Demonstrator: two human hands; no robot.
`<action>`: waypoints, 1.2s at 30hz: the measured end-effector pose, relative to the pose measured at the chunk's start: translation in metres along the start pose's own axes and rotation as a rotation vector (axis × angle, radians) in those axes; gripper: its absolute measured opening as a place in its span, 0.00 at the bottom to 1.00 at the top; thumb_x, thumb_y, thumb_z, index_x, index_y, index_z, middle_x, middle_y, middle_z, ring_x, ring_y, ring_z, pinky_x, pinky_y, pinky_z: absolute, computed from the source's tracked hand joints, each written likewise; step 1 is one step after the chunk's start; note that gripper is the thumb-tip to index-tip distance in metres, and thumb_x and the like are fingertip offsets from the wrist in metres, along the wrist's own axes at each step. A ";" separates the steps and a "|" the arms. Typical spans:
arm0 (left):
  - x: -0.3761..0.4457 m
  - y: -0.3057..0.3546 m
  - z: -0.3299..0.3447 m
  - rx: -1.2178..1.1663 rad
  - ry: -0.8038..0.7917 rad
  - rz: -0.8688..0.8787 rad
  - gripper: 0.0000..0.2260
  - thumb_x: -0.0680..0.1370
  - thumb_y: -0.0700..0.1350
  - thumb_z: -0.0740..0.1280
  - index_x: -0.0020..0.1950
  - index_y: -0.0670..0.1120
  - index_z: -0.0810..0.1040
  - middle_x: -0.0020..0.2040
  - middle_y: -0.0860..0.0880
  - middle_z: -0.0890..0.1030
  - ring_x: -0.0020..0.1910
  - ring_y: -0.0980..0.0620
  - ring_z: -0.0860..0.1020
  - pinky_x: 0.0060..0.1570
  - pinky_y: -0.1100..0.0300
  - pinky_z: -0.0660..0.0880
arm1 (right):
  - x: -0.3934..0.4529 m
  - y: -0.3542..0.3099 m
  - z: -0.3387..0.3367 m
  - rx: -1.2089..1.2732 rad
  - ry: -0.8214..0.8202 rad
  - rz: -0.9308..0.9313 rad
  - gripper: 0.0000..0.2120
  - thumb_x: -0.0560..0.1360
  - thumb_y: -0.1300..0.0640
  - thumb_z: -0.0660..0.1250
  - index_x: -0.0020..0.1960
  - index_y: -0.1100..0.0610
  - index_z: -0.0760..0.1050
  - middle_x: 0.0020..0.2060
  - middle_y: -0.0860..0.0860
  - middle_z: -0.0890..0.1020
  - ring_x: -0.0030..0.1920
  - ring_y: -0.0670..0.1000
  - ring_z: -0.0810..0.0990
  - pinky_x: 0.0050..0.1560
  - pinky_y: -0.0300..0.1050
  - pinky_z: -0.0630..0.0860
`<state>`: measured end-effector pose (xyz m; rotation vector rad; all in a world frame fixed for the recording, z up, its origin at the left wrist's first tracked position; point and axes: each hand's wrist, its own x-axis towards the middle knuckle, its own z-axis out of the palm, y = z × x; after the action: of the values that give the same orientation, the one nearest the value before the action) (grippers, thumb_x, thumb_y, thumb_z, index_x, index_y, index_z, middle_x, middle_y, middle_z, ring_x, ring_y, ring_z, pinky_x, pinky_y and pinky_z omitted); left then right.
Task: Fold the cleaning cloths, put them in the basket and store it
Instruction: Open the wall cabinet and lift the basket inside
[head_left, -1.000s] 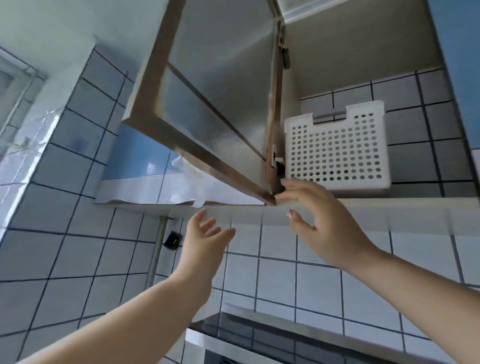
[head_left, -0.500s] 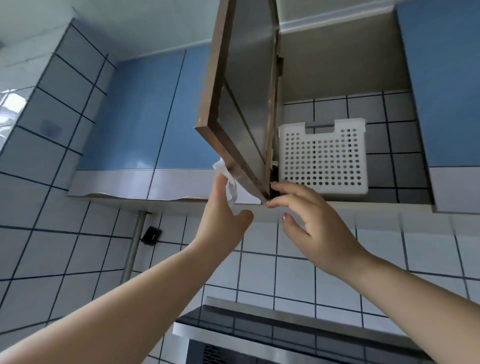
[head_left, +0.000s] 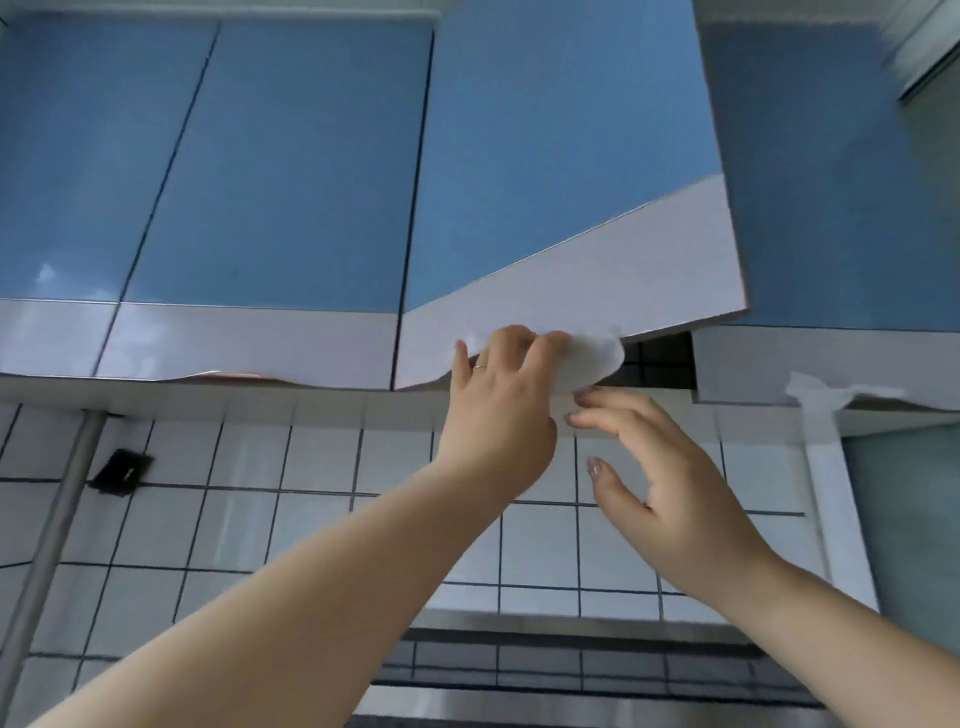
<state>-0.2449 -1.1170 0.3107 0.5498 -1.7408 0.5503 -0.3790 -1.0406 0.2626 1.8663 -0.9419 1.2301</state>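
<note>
Two hands reach up; the left hand (head_left: 498, 415) curls its fingers round a white cloth (head_left: 592, 358) against the cupboard door (head_left: 571, 208), nearly closed; the right hand (head_left: 670, 488), at four o'clock, hangs open, holding nothing; basket hidden.

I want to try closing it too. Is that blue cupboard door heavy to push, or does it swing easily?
Probably easy: the left hand alone moves the blue cupboard door, pushing near its bottom edge. It looks like a stiff, flat panel, so it should not bend. Its glossy face may be slippery.
</note>
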 end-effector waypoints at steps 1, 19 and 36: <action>0.002 0.002 0.009 0.058 -0.008 0.010 0.32 0.68 0.35 0.62 0.70 0.54 0.60 0.65 0.49 0.63 0.64 0.46 0.67 0.73 0.44 0.42 | -0.001 0.005 -0.003 -0.016 0.014 0.010 0.17 0.75 0.56 0.60 0.62 0.47 0.72 0.64 0.38 0.69 0.67 0.35 0.64 0.62 0.23 0.58; 0.032 0.019 0.142 0.586 -0.162 0.025 0.36 0.76 0.46 0.60 0.76 0.49 0.40 0.71 0.40 0.51 0.75 0.40 0.49 0.68 0.34 0.38 | 0.017 0.164 0.010 -0.812 -0.289 0.144 0.35 0.76 0.46 0.60 0.77 0.49 0.45 0.77 0.51 0.46 0.76 0.53 0.43 0.72 0.63 0.42; 0.028 0.008 0.160 0.669 -0.111 0.036 0.42 0.74 0.46 0.65 0.75 0.50 0.35 0.70 0.41 0.47 0.74 0.41 0.47 0.69 0.34 0.41 | 0.017 0.188 0.029 -0.792 -0.200 0.095 0.36 0.75 0.48 0.60 0.77 0.51 0.45 0.77 0.54 0.50 0.76 0.56 0.46 0.73 0.64 0.45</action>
<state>-0.3761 -1.2129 0.3021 1.0288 -1.6527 1.1597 -0.5227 -1.1608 0.3000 1.3192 -1.3862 0.5739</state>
